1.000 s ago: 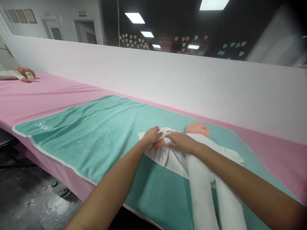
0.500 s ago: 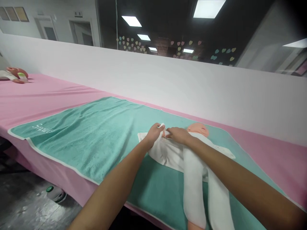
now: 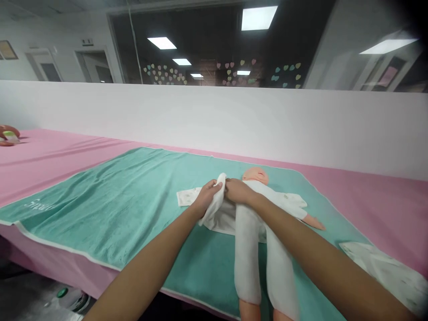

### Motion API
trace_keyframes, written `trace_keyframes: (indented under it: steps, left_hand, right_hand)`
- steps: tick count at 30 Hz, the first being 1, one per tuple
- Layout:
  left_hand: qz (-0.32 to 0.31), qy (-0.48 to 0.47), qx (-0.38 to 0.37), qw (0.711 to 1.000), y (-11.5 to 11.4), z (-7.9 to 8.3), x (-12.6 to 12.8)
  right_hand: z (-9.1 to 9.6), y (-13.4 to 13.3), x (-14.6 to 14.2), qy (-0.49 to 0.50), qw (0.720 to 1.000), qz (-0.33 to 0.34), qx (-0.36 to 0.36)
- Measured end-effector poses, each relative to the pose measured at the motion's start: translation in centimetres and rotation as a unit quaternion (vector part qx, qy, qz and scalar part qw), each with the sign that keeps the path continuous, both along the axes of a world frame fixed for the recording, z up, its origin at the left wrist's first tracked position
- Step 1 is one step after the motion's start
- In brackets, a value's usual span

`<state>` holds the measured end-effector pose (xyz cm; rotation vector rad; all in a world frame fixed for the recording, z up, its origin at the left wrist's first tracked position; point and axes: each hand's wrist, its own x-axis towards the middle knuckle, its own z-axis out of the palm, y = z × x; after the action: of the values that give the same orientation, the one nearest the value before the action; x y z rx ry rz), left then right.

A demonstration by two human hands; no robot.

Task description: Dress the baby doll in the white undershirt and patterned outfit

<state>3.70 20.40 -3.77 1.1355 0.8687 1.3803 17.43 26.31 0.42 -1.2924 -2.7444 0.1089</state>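
A baby doll [image 3: 256,175] in white clothes [image 3: 249,249] lies on its back on a teal towel [image 3: 133,200], head toward the white wall. My left hand [image 3: 205,199] is closed on a lifted fold of the doll's white garment near its shoulder. Beside it, touching, my right hand [image 3: 238,191] pinches the same cloth at the doll's chest. The doll's far arm [image 3: 312,220] sticks out bare to the right. Its bare feet show at the bottom edge.
The towel covers a long pink-sheeted table [image 3: 60,151] backed by a low white wall [image 3: 234,120]. Another white cloth [image 3: 384,267] lies at the right. A second doll [image 3: 8,135] rests at the far left. A green-capped container [image 3: 68,298] stands on the floor.
The camera has swung right and up. Both hands have drawn the white garment up off the doll's near arm into a raised fold; the doll's far arm and a cloth at right came into view.
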Motion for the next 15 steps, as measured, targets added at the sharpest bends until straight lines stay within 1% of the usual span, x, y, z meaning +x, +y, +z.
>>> trace_keyframes:
  steps: [1, 2, 3, 4, 6, 7, 8, 9, 11, 13, 15]
  left_hand:
    - [0.033, 0.014, -0.010, 0.999, 0.2, -0.3, -0.3]
    - [0.068, 0.030, -0.017, 0.997, 0.4, -0.5, -0.6]
    - [0.100, 0.045, -0.019, 0.994, 0.7, -0.8, -0.8]
    - [0.128, 0.059, -0.015, 0.990, 0.8, -1.0, -0.9]
    - [0.163, 0.082, -0.001, 0.983, 1.0, -1.4, -0.8]
    - [0.170, 0.094, 0.004, 0.981, 1.1, -1.5, -0.7]
    - [0.175, 0.108, 0.008, 0.979, 1.1, -1.5, -0.5]
    - [0.181, 0.123, 0.010, 0.976, 1.1, -1.5, -0.3]
    - [0.203, 0.149, 0.013, 0.968, 1.0, -1.3, 0.2]
    - [0.225, 0.150, 0.011, 0.963, 1.1, -1.0, 0.8]
    - [0.227, 0.117, -0.002, 0.967, 1.3, -0.7, 1.5]
  right_hand:
    - [0.3, 0.0, 1.8, 0.039, 0.999, -0.003, 0.008]
    - [0.4, 0.2, 3.9, 0.105, 0.994, -0.014, 0.018]
    - [0.4, 0.4, 6.1, 0.172, 0.984, -0.043, 0.028]
    - [0.2, 0.7, 8.4, 0.210, 0.973, -0.090, 0.034]
    - [-0.7, 1.3, 12.6, 0.234, 0.948, -0.214, 0.029]
    - [-1.4, 1.5, 14.2, 0.234, 0.940, -0.248, 0.008]
    - [-2.1, 1.6, 15.5, 0.236, 0.936, -0.259, -0.022]
    - [-2.8, 1.7, 16.5, 0.243, 0.935, -0.251, -0.054]
    - [-3.4, 1.6, 17.5, 0.264, 0.936, -0.198, -0.124]
    - [-3.1, 1.5, 17.8, 0.275, 0.931, -0.140, -0.195]
    - [-2.2, 1.7, 17.9, 0.268, 0.920, -0.085, -0.272]
